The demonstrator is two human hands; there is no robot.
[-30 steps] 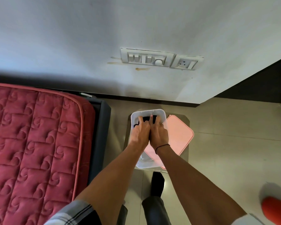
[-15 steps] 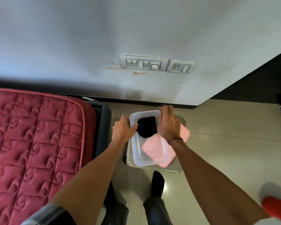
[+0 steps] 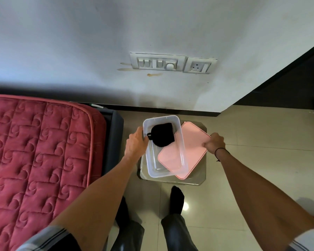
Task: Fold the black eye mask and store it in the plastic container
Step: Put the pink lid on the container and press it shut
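The folded black eye mask [image 3: 162, 134] lies inside the clear plastic container [image 3: 150, 166], at its far end, with a strap loop showing on its left. The container stands on a small low table [image 3: 198, 175]. My left hand [image 3: 136, 144] grips the container's left wall near the mask. A pink lid [image 3: 190, 145] lies tilted beneath the container's right side. My right hand [image 3: 214, 144] is closed on the lid's right edge.
A red quilted mattress [image 3: 38, 153] on a dark bed frame sits close on the left. A white wall with a switch panel [image 3: 158, 63] and socket rises behind the table. My feet in black socks [image 3: 177, 198] stand on the tiled floor just below the table.
Both hands came out of the container, leaving the mask inside. My left hand moved to the container's left wall and my right hand went to the lid's right edge.
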